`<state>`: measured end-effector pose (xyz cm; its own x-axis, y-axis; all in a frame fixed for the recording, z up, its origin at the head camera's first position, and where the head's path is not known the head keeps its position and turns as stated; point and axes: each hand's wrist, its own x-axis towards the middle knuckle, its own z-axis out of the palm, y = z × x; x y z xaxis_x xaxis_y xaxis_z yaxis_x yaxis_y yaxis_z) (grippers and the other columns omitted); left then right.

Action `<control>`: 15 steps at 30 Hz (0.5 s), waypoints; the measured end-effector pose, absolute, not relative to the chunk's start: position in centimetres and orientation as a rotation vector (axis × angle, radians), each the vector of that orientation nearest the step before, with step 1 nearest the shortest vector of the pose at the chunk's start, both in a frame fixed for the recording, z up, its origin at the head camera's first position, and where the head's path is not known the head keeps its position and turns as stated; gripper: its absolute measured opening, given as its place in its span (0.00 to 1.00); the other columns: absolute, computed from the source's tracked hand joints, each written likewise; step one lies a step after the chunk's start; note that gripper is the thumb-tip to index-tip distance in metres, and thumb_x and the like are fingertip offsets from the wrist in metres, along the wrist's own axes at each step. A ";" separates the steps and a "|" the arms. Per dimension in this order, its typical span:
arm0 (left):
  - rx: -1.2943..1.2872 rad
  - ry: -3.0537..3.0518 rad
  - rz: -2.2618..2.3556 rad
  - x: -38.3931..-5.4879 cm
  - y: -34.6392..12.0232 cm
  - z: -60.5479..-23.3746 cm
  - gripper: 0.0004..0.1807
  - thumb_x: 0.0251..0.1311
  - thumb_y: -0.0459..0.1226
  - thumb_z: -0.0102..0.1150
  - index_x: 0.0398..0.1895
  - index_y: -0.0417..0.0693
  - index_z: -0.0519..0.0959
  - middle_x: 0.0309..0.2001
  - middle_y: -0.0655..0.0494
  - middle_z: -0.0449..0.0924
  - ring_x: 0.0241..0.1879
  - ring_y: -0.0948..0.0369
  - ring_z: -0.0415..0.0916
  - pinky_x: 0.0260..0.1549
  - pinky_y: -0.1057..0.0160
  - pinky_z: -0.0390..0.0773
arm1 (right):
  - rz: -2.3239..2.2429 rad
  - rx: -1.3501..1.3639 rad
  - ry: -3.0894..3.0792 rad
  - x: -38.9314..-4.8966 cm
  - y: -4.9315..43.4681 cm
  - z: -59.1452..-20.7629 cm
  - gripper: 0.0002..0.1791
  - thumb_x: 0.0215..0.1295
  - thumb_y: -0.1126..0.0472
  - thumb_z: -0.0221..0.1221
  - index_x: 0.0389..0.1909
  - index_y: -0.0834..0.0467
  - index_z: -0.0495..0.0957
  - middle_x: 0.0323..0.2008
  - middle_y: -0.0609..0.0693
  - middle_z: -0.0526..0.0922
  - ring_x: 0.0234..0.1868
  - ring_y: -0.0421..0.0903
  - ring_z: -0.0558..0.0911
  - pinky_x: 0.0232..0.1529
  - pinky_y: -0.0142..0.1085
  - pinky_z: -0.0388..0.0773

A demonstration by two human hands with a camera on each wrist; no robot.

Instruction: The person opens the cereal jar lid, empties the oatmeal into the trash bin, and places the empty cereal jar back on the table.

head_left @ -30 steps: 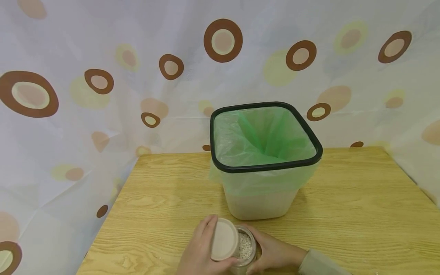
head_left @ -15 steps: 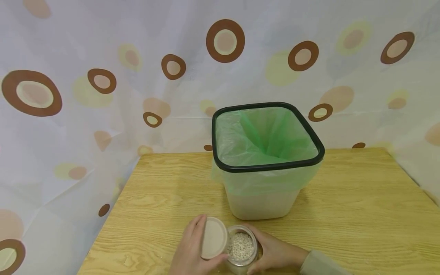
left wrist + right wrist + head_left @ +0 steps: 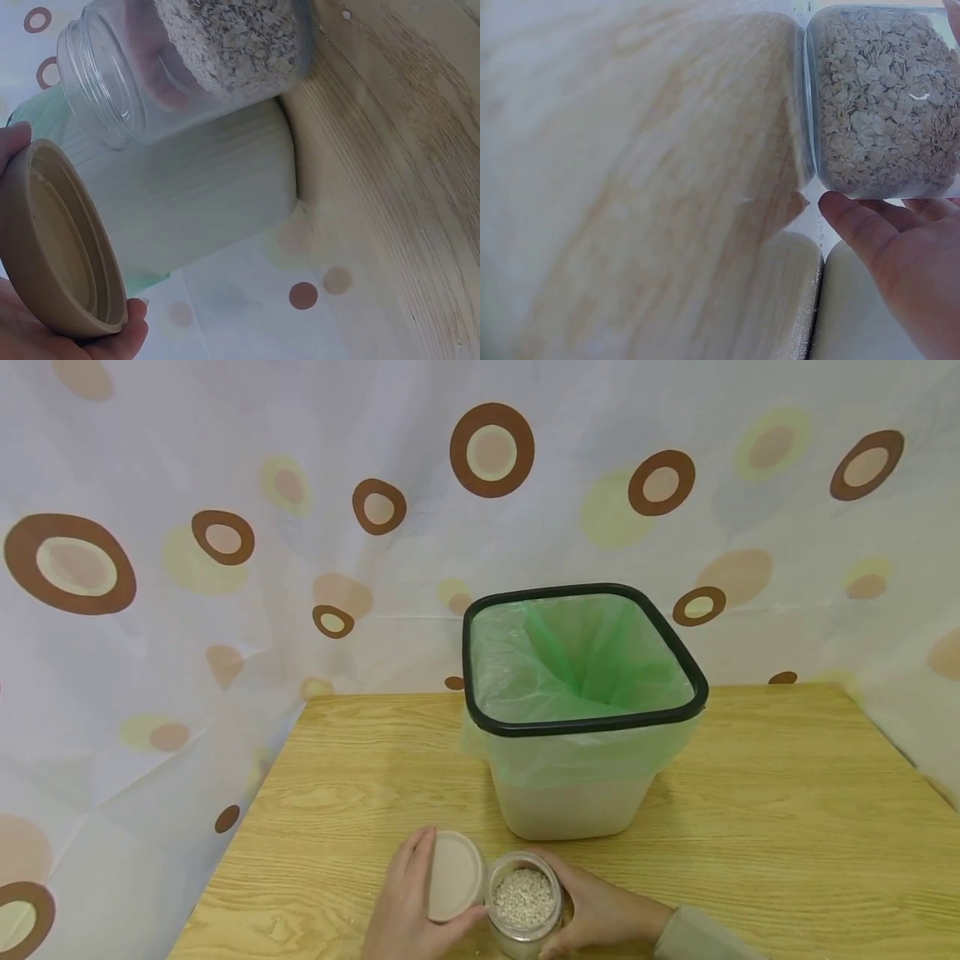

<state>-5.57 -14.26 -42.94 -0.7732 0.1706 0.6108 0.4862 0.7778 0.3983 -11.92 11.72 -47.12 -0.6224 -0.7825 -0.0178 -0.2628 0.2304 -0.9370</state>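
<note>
Near the table's front edge, my left hand grips a round beige lid by its rim, fingers on one side and thumb on the other. The left wrist view shows the hollow underside of the lid, with a gap between it and the jar's mouth. Just to the right stands a clear jar, uncovered and partly filled with oats. My right hand holds this jar around its right side. Seen from the right wrist, pale flakes fill the jar and fingers lie along its wall.
Behind the jar stands a white bin with a black rim and a green liner bag folded over its edge. A few small crumbs lie on the wooden table. A circle-patterned sheet hangs behind and at both sides.
My left hand has carried the lid leftward off the jar's mouth, so the oats show fully. My right hand stays around the jar.
</note>
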 end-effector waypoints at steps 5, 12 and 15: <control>-0.470 -2.402 -0.744 -5.5 -14.4 -43.0 0.52 0.52 0.68 0.57 0.61 0.28 0.68 0.54 0.38 0.73 0.48 0.46 0.75 0.38 0.46 0.80 | -1.383 -0.949 2.017 -12.0 11.7 -47.2 0.55 0.50 0.55 0.75 0.73 0.61 0.51 0.68 0.53 0.62 0.67 0.44 0.62 0.64 0.38 0.58; -0.386 -2.399 -0.732 -5.5 -14.4 -43.1 0.51 0.51 0.66 0.61 0.59 0.28 0.70 0.53 0.37 0.73 0.48 0.45 0.75 0.38 0.45 0.79 | -1.391 -0.941 2.006 -12.0 11.7 -47.3 0.55 0.49 0.56 0.75 0.73 0.60 0.51 0.68 0.54 0.63 0.67 0.44 0.62 0.64 0.38 0.58; -0.368 -2.407 -0.738 -5.5 -14.5 -43.2 0.51 0.51 0.66 0.61 0.58 0.27 0.70 0.53 0.36 0.73 0.48 0.44 0.75 0.38 0.44 0.79 | -1.387 -0.940 2.011 -12.0 11.6 -47.2 0.55 0.49 0.56 0.75 0.73 0.60 0.51 0.68 0.54 0.63 0.67 0.44 0.63 0.64 0.37 0.58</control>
<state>-5.49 -14.45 -43.17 -0.7890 0.0869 0.6083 0.4129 0.8081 0.4201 -12.04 11.64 -47.24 -0.6253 -0.7798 -0.0295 -0.2498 0.2358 -0.9391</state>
